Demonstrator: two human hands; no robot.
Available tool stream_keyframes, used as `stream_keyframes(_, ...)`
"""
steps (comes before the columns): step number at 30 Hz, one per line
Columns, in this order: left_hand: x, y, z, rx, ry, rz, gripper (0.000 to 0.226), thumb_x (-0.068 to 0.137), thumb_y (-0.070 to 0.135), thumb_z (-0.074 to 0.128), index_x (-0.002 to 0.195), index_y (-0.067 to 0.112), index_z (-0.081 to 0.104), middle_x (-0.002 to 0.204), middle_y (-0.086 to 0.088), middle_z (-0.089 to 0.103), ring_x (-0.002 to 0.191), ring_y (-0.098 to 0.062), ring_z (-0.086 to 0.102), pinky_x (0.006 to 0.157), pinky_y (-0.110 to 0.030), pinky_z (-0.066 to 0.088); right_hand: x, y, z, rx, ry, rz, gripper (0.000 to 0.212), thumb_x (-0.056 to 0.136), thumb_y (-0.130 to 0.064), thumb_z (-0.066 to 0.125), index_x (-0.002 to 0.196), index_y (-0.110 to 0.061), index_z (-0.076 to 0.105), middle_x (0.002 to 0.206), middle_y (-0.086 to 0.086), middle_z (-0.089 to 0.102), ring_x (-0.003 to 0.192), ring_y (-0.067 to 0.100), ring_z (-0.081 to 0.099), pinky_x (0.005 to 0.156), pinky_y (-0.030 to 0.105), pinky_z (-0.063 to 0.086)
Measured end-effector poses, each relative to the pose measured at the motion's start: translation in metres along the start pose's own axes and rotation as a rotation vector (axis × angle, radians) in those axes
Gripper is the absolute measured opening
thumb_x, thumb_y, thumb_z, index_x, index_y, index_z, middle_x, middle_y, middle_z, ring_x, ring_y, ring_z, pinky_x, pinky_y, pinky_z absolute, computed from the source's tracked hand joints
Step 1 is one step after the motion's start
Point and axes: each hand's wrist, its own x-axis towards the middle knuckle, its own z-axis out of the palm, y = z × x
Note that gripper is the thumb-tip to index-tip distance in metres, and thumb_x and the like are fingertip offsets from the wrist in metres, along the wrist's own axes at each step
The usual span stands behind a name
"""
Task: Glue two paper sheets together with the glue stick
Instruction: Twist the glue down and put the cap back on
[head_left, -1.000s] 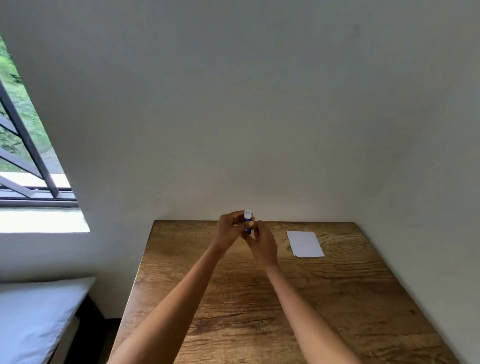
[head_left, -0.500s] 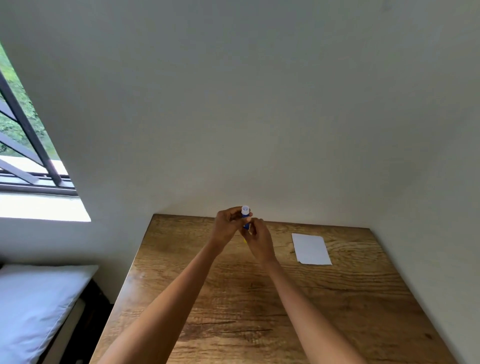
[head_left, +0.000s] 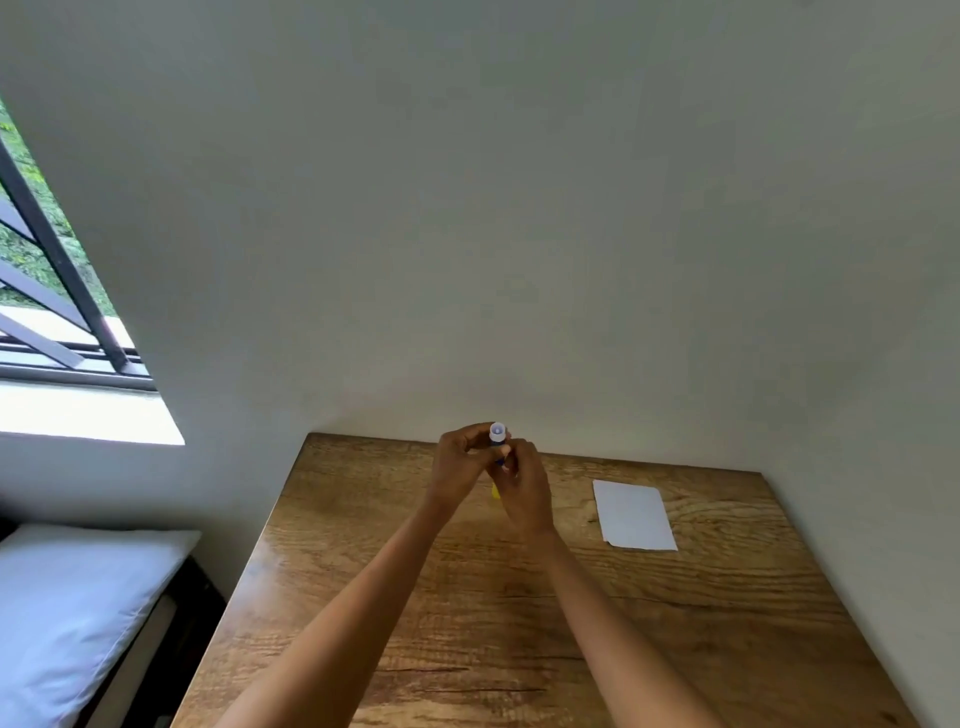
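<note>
Both hands meet above the far middle of the wooden table (head_left: 519, 613). Between them stands an upright glue stick (head_left: 497, 435) with a blue body and a pale round top. My left hand (head_left: 460, 462) pinches its upper part. My right hand (head_left: 524, 491) grips its lower part, where a bit of yellow shows under the fingers. White paper (head_left: 634, 514) lies flat on the table to the right of my hands. I see one sheet outline and cannot tell whether a second lies under it.
The table stands in a corner, with a plain wall behind it and another along its right side. A window (head_left: 52, 312) with dark bars is at the left. A white pillow (head_left: 72, 613) lies low on the left, beside the table's edge.
The view has shifted, so the table and paper sit further right in the frame. Both hands stay closed on the glue stick in nearly the same pose.
</note>
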Motion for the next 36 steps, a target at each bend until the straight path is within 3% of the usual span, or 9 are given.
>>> stream_keyframes(5, 0.009, -0.003, -0.005, 0.027, 0.018, -0.025, 0.027, 0.077, -0.001, 0.068, 0.095, 0.019, 0.072, 0.093, -0.003, 0.073, 0.089, -0.015, 0.069, 0.082, -0.031, 0.056, 0.004, 0.007, -0.002, -0.109, -0.070, -0.055, 0.016, 0.093, -0.019, 0.052, 0.106, -0.012, 0.060, 0.090, 0.004, 0.054, 0.074, 0.015, 0.051, 0.058, 0.018, 0.036)
stream_keyframes(11, 0.008, -0.008, 0.003, 0.039, 0.082, -0.028, 0.028, 0.077, -0.001, 0.067, 0.097, 0.018, 0.072, 0.090, 0.000, 0.072, 0.084, -0.008, 0.068, 0.080, -0.027, 0.054, 0.002, 0.002, 0.008, -0.300, 0.031, -0.027, 0.017, 0.092, -0.020, 0.054, 0.105, -0.009, 0.058, 0.099, 0.007, 0.058, 0.078, 0.020, 0.057, 0.057, 0.020, 0.033)
stream_keyframes(15, 0.008, -0.016, -0.002, 0.013, 0.141, -0.031, 0.025, 0.077, -0.003, 0.066, 0.095, 0.013, 0.072, 0.084, -0.005, 0.072, 0.077, -0.014, 0.066, 0.071, -0.019, 0.054, 0.009, 0.008, 0.000, -0.309, -0.097, 0.017, 0.036, 0.091, -0.027, 0.056, 0.125, -0.020, 0.048, 0.118, 0.004, 0.050, 0.092, 0.021, 0.060, 0.065, 0.026, 0.043)
stream_keyframes(19, 0.010, -0.024, -0.009, 0.059, 0.130, -0.044, 0.030, 0.077, -0.007, 0.065, 0.100, 0.010, 0.071, 0.087, -0.005, 0.070, 0.082, -0.014, 0.064, 0.066, -0.009, 0.052, 0.018, 0.022, -0.010, -0.562, -0.259, 0.268, 0.052, 0.091, -0.051, 0.041, 0.133, -0.021, 0.039, 0.131, 0.007, 0.053, 0.112, 0.027, 0.057, 0.083, 0.035, 0.044)
stream_keyframes(23, 0.008, -0.033, -0.013, 0.098, 0.078, -0.065, 0.029, 0.078, -0.003, 0.067, 0.104, 0.008, 0.069, 0.099, -0.004, 0.070, 0.091, -0.013, 0.065, 0.082, -0.028, 0.055, 0.026, 0.023, -0.004, -0.740, -0.483, 0.234, 0.053, 0.092, -0.046, 0.042, 0.135, -0.013, 0.037, 0.129, 0.009, 0.057, 0.113, 0.028, 0.056, 0.088, 0.038, 0.046)
stream_keyframes(26, 0.005, -0.036, -0.015, 0.137, 0.057, -0.051, 0.030, 0.077, -0.001, 0.068, 0.105, 0.011, 0.069, 0.098, 0.002, 0.069, 0.090, -0.007, 0.065, 0.085, -0.032, 0.054, 0.027, 0.018, 0.002, -0.532, -0.348, 0.219, 0.028, 0.089, -0.030, 0.052, 0.110, -0.011, 0.054, 0.109, 0.009, 0.064, 0.097, 0.026, 0.061, 0.076, 0.034, 0.047)
stream_keyframes(30, 0.004, -0.037, -0.018, 0.171, 0.011, -0.043, 0.027, 0.079, 0.003, 0.067, 0.097, 0.022, 0.072, 0.084, 0.007, 0.071, 0.078, 0.001, 0.065, 0.075, -0.023, 0.052, 0.029, -0.001, 0.001, 0.194, -0.048, 0.355, 0.015, 0.083, -0.022, 0.062, 0.081, -0.014, 0.050, 0.077, 0.001, 0.054, 0.068, 0.014, 0.049, 0.059, 0.024, 0.038)
stream_keyframes(33, 0.002, -0.037, -0.018, 0.199, 0.005, -0.066, 0.022, 0.081, 0.003, 0.065, 0.099, 0.014, 0.072, 0.083, 0.005, 0.069, 0.081, -0.006, 0.063, 0.078, -0.029, 0.049, 0.032, -0.016, -0.007, 0.565, 0.030, 0.389, 0.013, 0.084, -0.022, 0.065, 0.092, -0.018, 0.055, 0.086, 0.002, 0.060, 0.068, 0.011, 0.050, 0.061, 0.024, 0.041)
stream_keyframes(36, 0.001, -0.034, -0.014, 0.217, -0.001, -0.068, 0.022, 0.081, 0.005, 0.066, 0.101, 0.013, 0.071, 0.084, 0.006, 0.068, 0.079, -0.004, 0.062, 0.076, -0.026, 0.047, 0.029, -0.023, -0.017, 0.646, -0.067, 0.304, 0.030, 0.088, -0.025, 0.060, 0.118, -0.027, 0.055, 0.102, -0.005, 0.064, 0.089, 0.009, 0.061, 0.069, 0.020, 0.052)
